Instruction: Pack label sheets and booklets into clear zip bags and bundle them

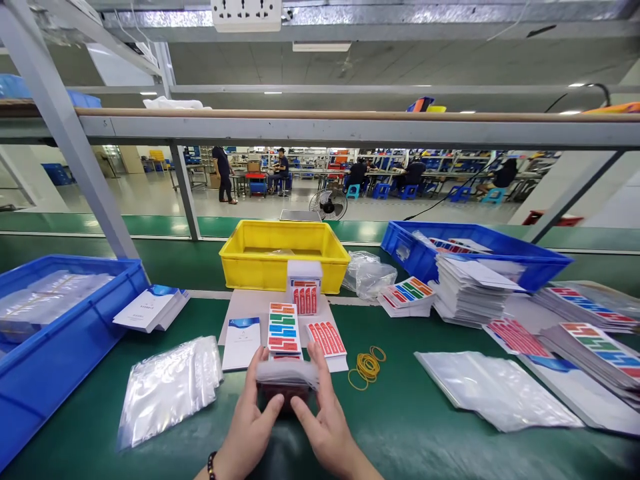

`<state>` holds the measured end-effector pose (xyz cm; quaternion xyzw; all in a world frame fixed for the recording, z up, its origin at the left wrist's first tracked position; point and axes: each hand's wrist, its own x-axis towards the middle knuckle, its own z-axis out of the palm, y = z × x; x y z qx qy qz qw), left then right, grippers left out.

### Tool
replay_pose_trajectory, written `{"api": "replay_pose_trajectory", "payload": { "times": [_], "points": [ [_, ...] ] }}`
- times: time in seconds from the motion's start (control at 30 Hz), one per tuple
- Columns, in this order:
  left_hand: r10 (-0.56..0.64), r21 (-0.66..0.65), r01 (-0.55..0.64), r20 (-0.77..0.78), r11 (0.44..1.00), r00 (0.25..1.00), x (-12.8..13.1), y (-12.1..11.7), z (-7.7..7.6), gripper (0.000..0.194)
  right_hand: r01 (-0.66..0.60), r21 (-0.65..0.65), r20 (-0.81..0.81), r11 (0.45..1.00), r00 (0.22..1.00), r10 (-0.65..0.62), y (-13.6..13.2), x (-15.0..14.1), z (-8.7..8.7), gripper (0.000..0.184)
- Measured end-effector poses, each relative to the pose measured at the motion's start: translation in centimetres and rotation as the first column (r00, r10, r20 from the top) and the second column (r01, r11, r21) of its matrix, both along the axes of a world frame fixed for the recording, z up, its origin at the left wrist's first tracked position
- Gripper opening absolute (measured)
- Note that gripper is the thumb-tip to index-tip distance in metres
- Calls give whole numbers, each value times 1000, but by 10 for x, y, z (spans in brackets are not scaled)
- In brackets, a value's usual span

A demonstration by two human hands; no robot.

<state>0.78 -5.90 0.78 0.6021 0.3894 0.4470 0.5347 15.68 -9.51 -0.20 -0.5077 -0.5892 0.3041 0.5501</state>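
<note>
A smooth green bench (390, 447) spans the frame. At left sits a long blue plastic bin (65, 393); at centre, a rectangular yellow plastic bin (280, 273). Bottom centre, the hands, left hand (250, 417) and right hand (325, 420), partly curled, hold between them a blurred, pale-topped, dark-fronted bundle (287, 375). Thin yellow rubber bands (368, 367) lie right.

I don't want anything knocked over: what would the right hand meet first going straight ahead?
The right hand would likely meet the red-printed card stack first, though the hand's height above it is unclear.
</note>
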Motion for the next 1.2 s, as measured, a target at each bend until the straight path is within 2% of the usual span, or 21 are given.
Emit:
{"api": "replay_pose_trajectory", "payload": {
  "times": [0.1, 0.17, 0.2, 0.3, 0.4, 0.47, 0.53, 0.63, 0.67, 0.73, 0.83, 0.93, 1.03, 1.2],
  "points": [
    [-21, -15, 20, -60, 1000, 998, -4, 6, -1, 70, -39, -33, -62, 999, 997, 37, 4, 10, 1, 80],
    [-42, -5, 42, -158, 999, 987, -8, 11, -5, 64, -51, -106, -55, 993, 997, 46, 8, 16, -4, 82],
    [-49, 10, 52, -229, 999, 972, -10, 14, -8, 58, -65, -159, -23, 985, 998, 62, 10, 18, -8, 77],
    [-36, 99, 87, -434, 991, 900, -14, 22, -18, 34, -82, -263, 93, 961, 990, 110, 14, 20, -23, 44],
    [3, 222, 124, -499, 967, 867, -11, 28, -20, 30, -45, -229, 180, 972, 980, 87, 15, 24, -30, 26],
    [23, 331, 158, -481, 930, 876, -3, 33, -10, 33, -14, -165, 235, 986, 970, 53, 20, 32, -22, 20],
    [20, 448, 202, -443, 871, 896, 11, 43, 8, 33, 6, -76, 272, 997, 962, 15, 31, 47, -6, 19],
    [-4, 565, 259, -413, 783, 911, 38, 75, 43, 30, 39, 71, 317, 997, 947, -59, 64, 73, 23, 21],
    [14, 572, 251, -418, 780, 908, 47, 90, 53, 30, 88, 93, 337, 992, 935, -114, 78, 82, 31, 20],
    [42, 558, 226, -427, 798, 903, 66, 121, 66, 31, 175, 82, 360, 981, 913, -193, 109, 98, 41, 17],
    [86, 499, 182, -468, 847, 880, 89, 163, 64, 33, 215, 45, 366, 976, 905, -216, 150, 116, 41, 14],
    [83, 406, 183, -555, 895, 828, 103, 192, 47, 28, 214, -18, 370, 977, 909, -192, 176, 126, 25, 23],
    [18, 298, 236, -655, 925, 755, 108, 209, 30, 25, 215, -89, 374, 973, 912, -168, 188, 132, 3, 31],
    [-157, 93, 357, -775, 930, 612, 105, 224, 22, 24, 224, -170, 382, 960, 913, -145, 194, 135, -26, 32]
  ]
}}
